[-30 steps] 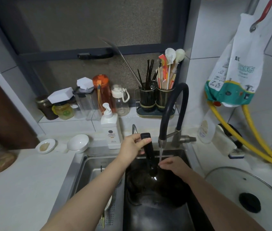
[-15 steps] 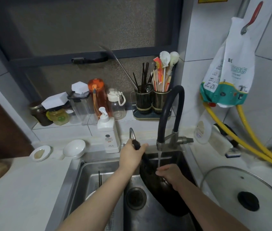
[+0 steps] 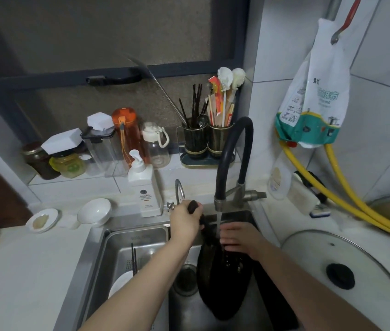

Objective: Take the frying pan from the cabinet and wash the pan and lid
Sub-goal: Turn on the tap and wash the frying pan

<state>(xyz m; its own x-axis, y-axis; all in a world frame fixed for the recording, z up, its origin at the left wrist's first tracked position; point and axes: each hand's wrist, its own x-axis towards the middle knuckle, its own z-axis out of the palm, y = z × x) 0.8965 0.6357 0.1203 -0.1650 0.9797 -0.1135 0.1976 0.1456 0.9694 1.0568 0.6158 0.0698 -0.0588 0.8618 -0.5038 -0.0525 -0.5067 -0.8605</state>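
I am rinsing the frying pan (image 3: 222, 278): my left hand (image 3: 185, 220) grips its black handle, tilting it on edge in the sink (image 3: 141, 237) under the faucet (image 3: 233, 163) stream, while my right hand (image 3: 239, 236) rubs its inner face with flat, straight fingers. The glass lid (image 3: 347, 278) waits unwashed on the tabletop to the right, likely next.

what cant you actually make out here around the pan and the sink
- Frying pan inside: head view, tilted on edge and too dark to judge clean or dirty.
- Pan handle: mostly covered by the left hand gripping it.
- Right hand fingertips: hidden against the dark pan, so no telling if they hold a sponge.
- Glass lid: cut off by the right and bottom edges.
- Soap bottle label: too small to read.
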